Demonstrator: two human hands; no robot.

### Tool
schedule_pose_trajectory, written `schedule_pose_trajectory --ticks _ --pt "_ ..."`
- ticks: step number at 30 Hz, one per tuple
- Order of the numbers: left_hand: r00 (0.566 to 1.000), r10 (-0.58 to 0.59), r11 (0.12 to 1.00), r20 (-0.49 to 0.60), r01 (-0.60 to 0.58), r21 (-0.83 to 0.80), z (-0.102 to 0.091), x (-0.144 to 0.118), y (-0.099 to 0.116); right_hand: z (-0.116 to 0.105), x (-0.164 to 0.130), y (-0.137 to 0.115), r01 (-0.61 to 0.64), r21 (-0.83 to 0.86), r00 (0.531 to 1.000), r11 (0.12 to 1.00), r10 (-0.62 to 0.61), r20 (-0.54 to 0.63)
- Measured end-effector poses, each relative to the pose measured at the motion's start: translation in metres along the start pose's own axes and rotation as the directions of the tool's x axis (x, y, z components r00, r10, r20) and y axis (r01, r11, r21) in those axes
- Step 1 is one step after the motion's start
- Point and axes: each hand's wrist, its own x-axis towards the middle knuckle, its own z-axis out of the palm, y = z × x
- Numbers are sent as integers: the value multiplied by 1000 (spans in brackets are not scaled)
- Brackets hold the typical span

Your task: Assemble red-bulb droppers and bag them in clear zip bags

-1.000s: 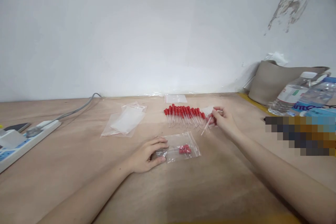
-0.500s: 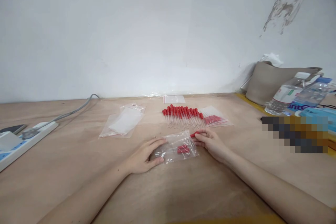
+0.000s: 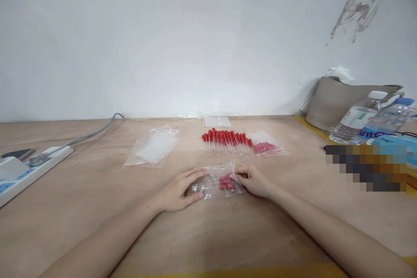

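Observation:
On the table in front of me lies a clear zip bag (image 3: 212, 184), with a few red-bulbed droppers (image 3: 227, 185) inside. My left hand (image 3: 182, 189) rests on the bag's left end, thumb and fingers apart. At the bag's right end, my right hand (image 3: 253, 181) has its fingers closed at the mouth, pinching the red bulb of a dropper that is now inside the plastic. Beyond the bag is a row of loose red-bulbed droppers (image 3: 226, 137), thin clear stems towards me. Beside them, another clear bag (image 3: 273, 147) holds several more droppers.
Flat clear bags (image 3: 158, 145) lie in a loose stack at the left, and one more bag (image 3: 216, 121) lies by the wall. A power strip (image 3: 48, 163) with a grey cable sits far left. Two plastic bottles (image 3: 353, 119) and a grey-brown container (image 3: 335, 102) stand at right.
My right hand has moved left and brought a red-bulbed dropper from the bag's right edge into its mouth. My left hand keeps its place on the bag.

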Motion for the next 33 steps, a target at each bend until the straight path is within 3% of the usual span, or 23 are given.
schedule_pose_trajectory --ticks 3,5,7,9,11,13,15,18,23,26,33 --pt "1000 6 1000 -4 -6 -10 0 0 0 -11 -3 -4 -15 -112 999 994 20 44" --pt "1000 12 1000 -10 -13 -21 0 1 0 -24 -2 -6 -56 -131 998 990 55 -7" --pt "1000 9 999 -17 -10 -36 0 1 0 -41 4 -5 -67 -179 987 982 39 -156" --pt "1000 4 999 -20 -5 -53 1 1 0 -63 16 -2 -90 -301 929 949 -30 -370" --pt "1000 -7 998 -16 6 -63 1 0 0 -84 30 3 -220 -512 843 831 -103 -529" --pt "1000 -18 998 -11 17 -64 0 0 1 -101 45 7 -330 -691 837 643 -139 -529" --pt "1000 -16 998 -8 16 -62 -1 0 2 -111 57 10 -408 -775 855 482 -95 -509" --pt "1000 -6 998 6 6 -56 -3 0 4 -112 67 10 -470 -801 867 370 22 -498" --pt "1000 -7 999 -8 7 -52 -2 0 3 -108 70 8 -528 -767 837 365 71 -543" --pt "1000 -17 998 -1 17 -53 -2 0 3 -108 71 8 -504 -778 852 375 69 -519" --pt "1000 -16 998 -6 15 -54 -2 0 3 -113 73 7 -470 -710 868 524 127 -481"
